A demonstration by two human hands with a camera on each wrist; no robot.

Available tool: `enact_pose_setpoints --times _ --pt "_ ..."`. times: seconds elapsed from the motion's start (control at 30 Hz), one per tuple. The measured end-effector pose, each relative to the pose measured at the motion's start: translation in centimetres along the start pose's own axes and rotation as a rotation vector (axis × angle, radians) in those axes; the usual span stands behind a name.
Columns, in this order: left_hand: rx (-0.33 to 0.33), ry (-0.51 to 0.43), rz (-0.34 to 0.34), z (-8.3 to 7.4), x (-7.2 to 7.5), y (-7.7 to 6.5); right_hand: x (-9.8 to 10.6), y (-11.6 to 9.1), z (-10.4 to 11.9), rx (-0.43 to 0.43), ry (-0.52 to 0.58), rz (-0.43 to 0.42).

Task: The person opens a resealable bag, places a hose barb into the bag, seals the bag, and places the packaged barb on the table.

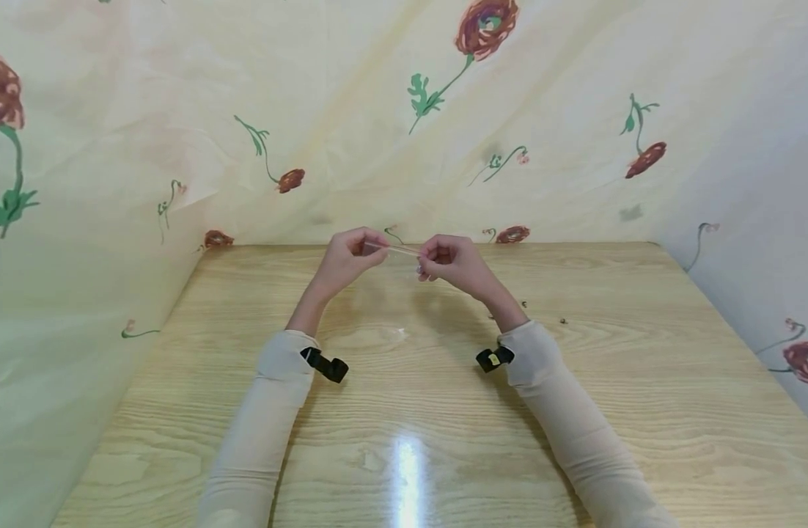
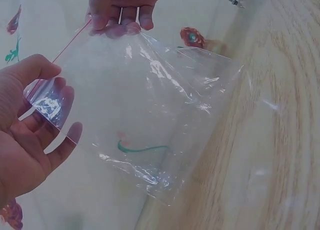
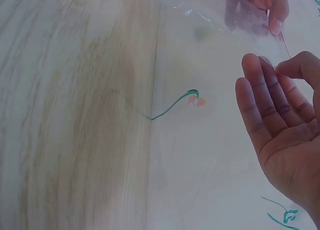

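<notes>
A transparent zip-lock bag (image 2: 130, 90) with a thin red line along its top edge is stretched between both hands, over the far part of the table. My left hand (image 1: 351, 257) pinches one end of that edge between thumb and fingers; the other fingers show behind the film in the left wrist view. At the opposite end, my right hand (image 1: 455, 260) grips the edge with thumb and forefinger, its remaining fingers extended in the right wrist view. The bag's body hangs below the red line, creased and shiny, with the flowered backdrop showing through it.
A wood-grain table (image 1: 404, 396) spans the space beneath the arms. Several tiny dark bits (image 1: 563, 320) lie near the right wrist. A floral sheet (image 1: 351, 132) rises behind the table's back edge and along its left side. Each sleeve carries a black wrist camera (image 1: 328, 365).
</notes>
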State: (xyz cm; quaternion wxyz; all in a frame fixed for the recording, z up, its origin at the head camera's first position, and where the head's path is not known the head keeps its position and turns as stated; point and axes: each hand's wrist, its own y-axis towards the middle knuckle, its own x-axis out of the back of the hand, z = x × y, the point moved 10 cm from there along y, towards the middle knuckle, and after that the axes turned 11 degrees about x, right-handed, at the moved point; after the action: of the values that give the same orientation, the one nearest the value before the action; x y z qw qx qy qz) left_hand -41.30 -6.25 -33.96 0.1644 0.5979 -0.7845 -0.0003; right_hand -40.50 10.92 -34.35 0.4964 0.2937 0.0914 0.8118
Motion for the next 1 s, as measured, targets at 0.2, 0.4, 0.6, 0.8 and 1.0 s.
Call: enact_pose_setpoints --times 0.2,0.4,0.6,0.8,1.0 --pt "0.023 -0.008 -0.006 0.6 -0.4 0.0 0.1 -0.2 -0.3 -0.028 -0.009 0.003" --pt "0.075 -0.005 -0.04 1.3 -0.8 0.3 0.1 -0.2 -0.8 -0.042 -0.015 0.022" --pt "0.118 0.0 -0.013 1.8 -1.4 0.4 0.1 -0.1 -0.8 -0.04 -0.035 0.042" --pt "0.13 0.021 0.098 1.6 -2.8 0.3 0.1 0.0 -0.2 -0.015 -0.059 0.047" --pt "0.111 0.047 0.151 1.0 -3.8 0.1 0.0 0.0 0.5 0.004 -0.101 0.052"
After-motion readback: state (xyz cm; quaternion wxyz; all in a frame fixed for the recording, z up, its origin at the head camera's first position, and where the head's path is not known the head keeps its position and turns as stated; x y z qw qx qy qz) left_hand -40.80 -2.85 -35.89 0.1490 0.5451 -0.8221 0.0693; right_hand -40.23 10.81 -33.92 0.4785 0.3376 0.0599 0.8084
